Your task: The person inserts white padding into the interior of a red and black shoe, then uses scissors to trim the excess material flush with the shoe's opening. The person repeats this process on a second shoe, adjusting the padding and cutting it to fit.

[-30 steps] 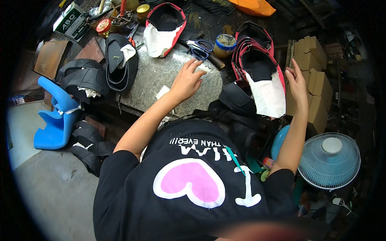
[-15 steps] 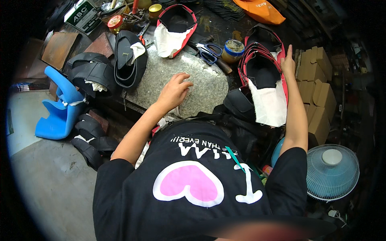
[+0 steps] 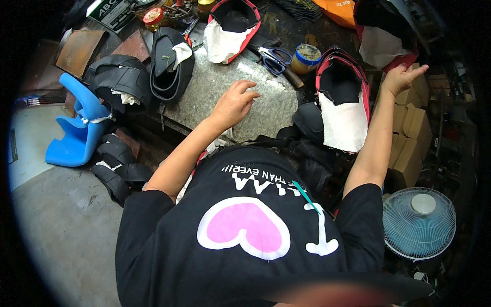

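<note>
At the left edge of the bench I see a moulded blue plastic seat [image 3: 76,130] and black rubber straps [image 3: 120,84]. My left hand [image 3: 235,102] rests palm-down, fingers loosely curled and holding nothing, on the speckled grey stone slab [image 3: 276,105] at centre. Right of the slab lies a black shoe upper [image 3: 341,97], red-piped, with a white cloth lining. My right hand [image 3: 401,79] hovers open, fingers spread, just beyond its right edge.
</note>
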Action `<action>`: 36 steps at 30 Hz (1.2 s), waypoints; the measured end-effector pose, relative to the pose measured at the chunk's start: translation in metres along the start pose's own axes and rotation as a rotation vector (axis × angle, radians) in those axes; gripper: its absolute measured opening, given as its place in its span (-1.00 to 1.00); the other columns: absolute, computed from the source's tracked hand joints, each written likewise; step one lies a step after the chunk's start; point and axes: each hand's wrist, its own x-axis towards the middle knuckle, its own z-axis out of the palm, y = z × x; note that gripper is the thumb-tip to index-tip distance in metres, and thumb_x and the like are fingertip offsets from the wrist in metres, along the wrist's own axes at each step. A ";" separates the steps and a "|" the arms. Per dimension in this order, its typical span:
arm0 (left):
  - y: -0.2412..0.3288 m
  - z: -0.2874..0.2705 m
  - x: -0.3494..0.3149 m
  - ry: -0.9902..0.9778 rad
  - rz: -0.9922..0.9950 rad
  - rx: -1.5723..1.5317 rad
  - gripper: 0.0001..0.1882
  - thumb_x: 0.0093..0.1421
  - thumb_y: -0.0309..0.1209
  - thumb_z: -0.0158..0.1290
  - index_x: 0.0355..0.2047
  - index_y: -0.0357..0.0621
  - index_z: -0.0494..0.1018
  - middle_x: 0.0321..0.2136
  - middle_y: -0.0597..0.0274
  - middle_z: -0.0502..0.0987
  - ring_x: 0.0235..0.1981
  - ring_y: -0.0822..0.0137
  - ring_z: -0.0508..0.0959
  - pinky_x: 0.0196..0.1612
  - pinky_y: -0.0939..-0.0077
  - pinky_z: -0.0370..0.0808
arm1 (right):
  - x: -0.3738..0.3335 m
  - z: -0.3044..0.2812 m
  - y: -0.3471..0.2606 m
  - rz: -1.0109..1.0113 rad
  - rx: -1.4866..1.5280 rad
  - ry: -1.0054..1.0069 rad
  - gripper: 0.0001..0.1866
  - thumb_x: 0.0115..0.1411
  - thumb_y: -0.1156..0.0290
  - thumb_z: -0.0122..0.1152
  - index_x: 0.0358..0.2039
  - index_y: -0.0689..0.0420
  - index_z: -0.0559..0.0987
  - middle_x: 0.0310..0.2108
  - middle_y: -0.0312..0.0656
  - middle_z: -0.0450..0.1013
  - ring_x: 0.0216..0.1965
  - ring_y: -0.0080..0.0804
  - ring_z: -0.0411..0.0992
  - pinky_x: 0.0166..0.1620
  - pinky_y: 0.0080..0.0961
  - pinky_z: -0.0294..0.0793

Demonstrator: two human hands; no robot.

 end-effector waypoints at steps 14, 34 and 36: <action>-0.007 -0.060 0.029 0.302 -0.303 -0.592 -0.25 0.24 -0.03 0.11 0.28 -0.23 0.18 0.16 -0.05 0.34 0.17 0.16 0.41 0.14 0.31 0.42 | -0.018 -0.103 -0.128 0.051 0.499 -0.235 -0.15 0.18 0.70 0.09 0.40 0.22 -0.11 0.07 0.06 0.39 -0.05 -0.28 0.48 0.03 -0.39 0.52; -0.023 -0.009 -0.003 0.447 -0.787 -0.892 -0.09 0.24 0.03 0.07 0.39 -0.17 -0.10 0.18 -0.08 0.29 0.03 0.15 0.47 -0.06 0.33 0.46 | -0.138 -0.028 -0.027 0.120 0.015 -1.152 0.01 0.20 0.28 0.19 0.45 -0.14 -0.30 0.00 0.14 0.50 0.04 0.11 0.47 0.09 -0.20 0.41; -0.018 -0.011 0.007 0.519 -0.769 -0.730 0.26 0.03 0.13 0.27 0.40 -0.27 -0.30 0.31 -0.34 0.00 0.18 -0.03 0.37 0.11 0.22 0.42 | -0.135 -0.024 -0.036 0.074 0.086 -1.143 0.00 0.20 0.26 0.20 0.45 -0.14 -0.27 -0.01 0.14 0.51 0.02 0.12 0.48 0.08 -0.20 0.41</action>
